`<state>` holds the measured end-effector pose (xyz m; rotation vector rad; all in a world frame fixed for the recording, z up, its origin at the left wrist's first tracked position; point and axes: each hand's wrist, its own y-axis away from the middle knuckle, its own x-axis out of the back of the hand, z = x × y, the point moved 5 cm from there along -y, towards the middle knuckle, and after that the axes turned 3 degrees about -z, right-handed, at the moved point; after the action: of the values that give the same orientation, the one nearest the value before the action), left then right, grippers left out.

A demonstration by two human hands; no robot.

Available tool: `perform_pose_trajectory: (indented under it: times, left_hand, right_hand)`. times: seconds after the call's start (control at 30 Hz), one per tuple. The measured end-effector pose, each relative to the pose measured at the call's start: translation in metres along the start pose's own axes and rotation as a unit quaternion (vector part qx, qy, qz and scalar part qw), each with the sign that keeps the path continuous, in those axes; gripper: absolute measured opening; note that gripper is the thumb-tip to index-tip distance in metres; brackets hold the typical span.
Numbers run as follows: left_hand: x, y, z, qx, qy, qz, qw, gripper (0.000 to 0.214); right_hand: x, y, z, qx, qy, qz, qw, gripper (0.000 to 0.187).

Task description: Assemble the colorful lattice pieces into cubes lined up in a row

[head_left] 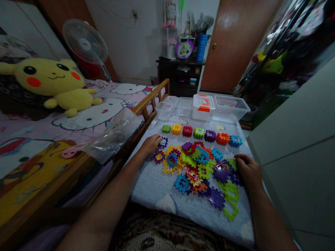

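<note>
On the cloth-covered table, my left hand [152,144] is closed, pinching a purple square interlocking building piece [164,142] with an open middle. My right hand [250,170] lies at the pile's right side. Its curled fingers meet the edge of a green interlocking building piece [231,163]. Between both hands spreads a loose pile of notched plastic pieces [197,170] in several colours. Behind it runs a row of single-colour stacks, from a green stack [166,129] at the left through a red stack [187,131] to a blue stack [236,141] at the right.
Clear plastic boxes [231,108] and a lidded box with orange clips [203,108] stand at the table's far end. A wooden bed rail [150,101] borders the left side; a clear plastic bag [112,134] hangs over it. A pale cabinet [300,139] flanks the right.
</note>
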<state>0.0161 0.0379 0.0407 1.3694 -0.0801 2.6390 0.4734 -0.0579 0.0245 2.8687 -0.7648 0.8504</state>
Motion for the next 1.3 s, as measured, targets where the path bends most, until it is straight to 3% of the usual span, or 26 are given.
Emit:
perform_pose_trajectory:
  times: [0.17,0.33,0.53,0.63,0.9,1.07,1.3]
  left_hand:
    - [-0.006,-0.004,-0.004,0.031,-0.137,0.005,0.99,0.032]
    - [0.004,0.013,-0.007,0.02,-0.127,0.056,0.99,0.043]
    - [0.009,0.057,0.008,-0.098,-0.036,-0.036,0.994,0.046]
    - [0.004,0.074,0.015,-0.119,-0.039,-0.051,0.991,0.047]
    - [0.001,0.077,0.012,-0.07,0.019,-0.018,0.997,0.028]
    - [0.008,0.073,0.0,-0.026,0.067,0.005,0.997,0.037]
    - [0.011,0.061,-0.015,0.028,0.056,0.028,0.998,0.044]
  right_hand:
    - [0.001,0.0,-0.002,0.0,0.009,0.005,1.0,0.037]
    - [0.0,-0.001,0.003,-0.008,0.0,0.0,1.0,0.037]
    - [-0.001,0.001,0.001,-0.003,-0.001,-0.001,1.0,0.036]
    - [0.001,0.002,-0.003,0.01,0.008,0.008,1.0,0.035]
    - [0.0,0.002,-0.002,0.004,0.011,-0.002,1.0,0.037]
    - [0.001,0.003,-0.004,-0.005,0.001,-0.001,1.0,0.036]
    - [0.001,0.002,-0.001,0.004,0.011,-0.003,1.0,0.037]
